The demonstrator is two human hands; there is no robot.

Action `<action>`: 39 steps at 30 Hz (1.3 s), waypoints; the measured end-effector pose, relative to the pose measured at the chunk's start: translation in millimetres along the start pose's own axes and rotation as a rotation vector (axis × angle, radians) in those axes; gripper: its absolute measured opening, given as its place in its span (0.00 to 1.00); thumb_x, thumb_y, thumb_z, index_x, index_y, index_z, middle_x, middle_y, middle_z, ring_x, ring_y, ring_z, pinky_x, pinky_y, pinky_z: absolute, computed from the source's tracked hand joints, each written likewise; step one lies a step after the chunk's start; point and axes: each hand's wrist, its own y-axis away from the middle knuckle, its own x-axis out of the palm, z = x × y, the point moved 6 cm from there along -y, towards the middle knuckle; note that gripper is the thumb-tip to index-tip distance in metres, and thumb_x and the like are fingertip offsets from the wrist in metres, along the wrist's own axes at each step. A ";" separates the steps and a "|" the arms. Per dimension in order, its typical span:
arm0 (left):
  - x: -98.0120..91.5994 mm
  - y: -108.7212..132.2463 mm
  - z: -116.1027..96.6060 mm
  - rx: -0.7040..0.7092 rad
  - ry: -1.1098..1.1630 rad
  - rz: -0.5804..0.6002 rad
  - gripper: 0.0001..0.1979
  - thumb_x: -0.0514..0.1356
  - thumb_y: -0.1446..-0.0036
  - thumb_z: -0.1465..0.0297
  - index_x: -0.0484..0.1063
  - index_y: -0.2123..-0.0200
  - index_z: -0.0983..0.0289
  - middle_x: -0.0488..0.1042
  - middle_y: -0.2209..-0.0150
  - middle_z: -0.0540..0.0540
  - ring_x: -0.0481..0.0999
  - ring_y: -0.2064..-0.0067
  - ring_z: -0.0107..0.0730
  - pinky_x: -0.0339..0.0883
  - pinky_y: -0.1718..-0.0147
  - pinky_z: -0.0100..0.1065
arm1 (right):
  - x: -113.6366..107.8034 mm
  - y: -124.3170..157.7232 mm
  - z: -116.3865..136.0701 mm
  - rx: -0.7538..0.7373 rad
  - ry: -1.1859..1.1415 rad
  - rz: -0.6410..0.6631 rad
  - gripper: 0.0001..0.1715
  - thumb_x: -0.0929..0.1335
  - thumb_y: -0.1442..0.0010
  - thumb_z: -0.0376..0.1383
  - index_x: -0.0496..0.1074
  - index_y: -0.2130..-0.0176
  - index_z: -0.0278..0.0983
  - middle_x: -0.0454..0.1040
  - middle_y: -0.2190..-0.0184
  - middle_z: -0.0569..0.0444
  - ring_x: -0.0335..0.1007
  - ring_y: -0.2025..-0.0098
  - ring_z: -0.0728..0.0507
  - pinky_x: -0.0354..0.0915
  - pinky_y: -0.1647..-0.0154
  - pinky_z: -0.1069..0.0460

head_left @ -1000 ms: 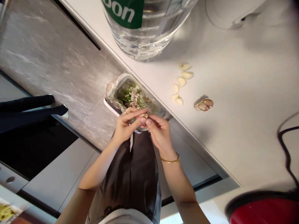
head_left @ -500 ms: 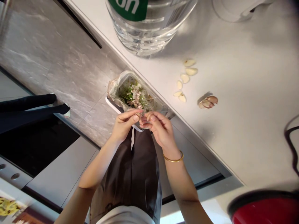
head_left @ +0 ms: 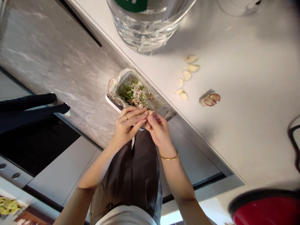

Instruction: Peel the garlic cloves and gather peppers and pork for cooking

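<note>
Pinching a garlic clove (head_left: 150,112) between thumb and fingers, the person's right hand (head_left: 159,128) meets the left hand (head_left: 128,124) over the near end of a waste bin (head_left: 112,105). The 2 hands are together, fingertips touching around the clove; how firmly the left fingers grip it cannot be told. A gold ring (head_left: 126,117) sits on a left finger, and a gold bangle (head_left: 169,157) circles the right wrist.

Lining the bin, a translucent bag (head_left: 114,82) holds green stems (head_left: 127,91) and pale papery scraps (head_left: 137,94). Beside it, on the white countertop (head_left: 246,103), 6 peeled cloves (head_left: 193,68) lie in a loose curve. To their right, apart from them, rests a cluster of unpeeled garlic (head_left: 211,100) with purplish skin. Near the counter's edge stands a large clear water bottle (head_left: 145,31) with a green label (head_left: 132,4).

Farther right, a black cable (head_left: 292,143) curves above a red, black-rimmed object (head_left: 267,211), cut off by the view. At the left, another person's dark-trousered legs (head_left: 28,103) show.
</note>
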 end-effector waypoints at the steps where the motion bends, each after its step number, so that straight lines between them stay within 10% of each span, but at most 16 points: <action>1: -0.9 -0.2 -2.4 0.035 -0.045 0.010 0.15 0.63 0.39 0.72 0.76 0.50 0.57 0.80 0.51 0.55 0.75 0.49 0.38 0.73 0.50 0.45 | -1.9 -0.3 -0.2 -0.010 0.010 -0.012 0.20 0.77 0.52 0.50 0.72 0.70 0.39 0.65 0.76 0.62 0.51 0.80 0.55 0.51 0.80 0.56; 14: 7.1 -3.4 -23.2 0.185 -0.287 0.253 0.06 0.57 0.36 0.75 0.74 0.59 0.65 0.81 0.61 0.60 0.80 0.56 0.38 0.77 0.56 0.39 | -16.2 1.9 -3.8 -0.009 0.128 -0.041 0.23 0.76 0.49 0.48 0.68 0.77 0.36 0.58 0.84 0.64 0.47 0.83 0.57 0.43 0.84 0.57; 26: -15.2 -15.3 21.2 -0.062 -0.319 -0.069 0.07 0.59 0.37 0.69 0.76 0.67 0.62 0.80 0.70 0.52 0.78 0.68 0.28 0.70 0.65 0.29 | -12.5 4.2 1.3 0.082 0.155 0.236 0.16 0.73 0.43 0.46 0.76 0.72 0.36 0.66 0.83 0.60 0.52 0.80 0.54 0.51 0.79 0.55; 39: 16.2 -7.9 21.1 -0.051 -0.111 0.060 0.11 0.59 0.36 0.64 0.76 0.55 0.63 0.78 0.58 0.58 0.77 0.54 0.35 0.72 0.53 0.37 | -23.6 -17.9 -2.4 -0.083 0.075 -0.001 0.18 0.75 0.47 0.47 0.78 0.58 0.43 0.69 0.71 0.59 0.54 0.77 0.54 0.53 0.79 0.55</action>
